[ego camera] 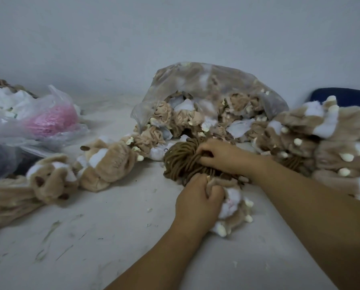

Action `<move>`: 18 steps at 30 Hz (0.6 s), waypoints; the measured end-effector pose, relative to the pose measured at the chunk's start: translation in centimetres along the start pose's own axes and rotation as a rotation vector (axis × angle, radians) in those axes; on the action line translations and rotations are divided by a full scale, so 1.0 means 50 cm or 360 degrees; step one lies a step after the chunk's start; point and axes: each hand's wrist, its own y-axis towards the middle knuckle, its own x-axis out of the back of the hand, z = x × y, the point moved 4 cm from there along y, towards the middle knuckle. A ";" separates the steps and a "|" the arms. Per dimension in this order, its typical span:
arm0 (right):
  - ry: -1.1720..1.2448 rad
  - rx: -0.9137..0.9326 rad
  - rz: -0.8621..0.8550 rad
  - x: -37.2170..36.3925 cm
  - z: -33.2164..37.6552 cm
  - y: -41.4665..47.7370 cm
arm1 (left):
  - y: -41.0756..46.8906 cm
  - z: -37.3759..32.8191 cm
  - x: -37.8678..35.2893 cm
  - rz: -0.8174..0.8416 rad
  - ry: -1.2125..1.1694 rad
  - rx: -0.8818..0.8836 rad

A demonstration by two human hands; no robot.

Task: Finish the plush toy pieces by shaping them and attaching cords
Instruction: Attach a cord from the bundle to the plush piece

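Fingers (203, 150) of the right hand (220, 158) curl into the bundle of brown cords (179, 162), and the left hand (197, 204) grips a tan plush piece (235, 203) touching it, at the middle of the worktop (91, 237). A clear bag (195, 80) of plush pieces lies toward the far edge.

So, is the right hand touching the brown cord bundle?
Touching. The head view shows the right hand with fingers curled around strands of the brown cord bundle.

One left hand (197, 203), one right hand (220, 155), one cord bundle (180, 162), one clear bag (195, 78) at twelve o'clock, one pink-filled bag (49, 120) at nine.
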 end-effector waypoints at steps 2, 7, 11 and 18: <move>0.0186 -0.0130 0.0027 -0.024 -0.034 -0.025 | 0.001 -0.002 0.000 -0.0003 0.0010 -0.0022; 0.0787 -0.0445 -0.0315 -0.016 -0.066 -0.070 | 0.002 -0.006 0.007 -0.0130 0.0026 -0.0351; 0.1124 -0.0617 -0.0473 -0.036 -0.071 -0.109 | 0.010 0.005 0.012 -0.0173 -0.0054 -0.0234; 0.1012 -0.0519 -0.0659 -0.083 -0.054 -0.127 | 0.015 0.037 0.020 -0.0200 -0.0237 0.0225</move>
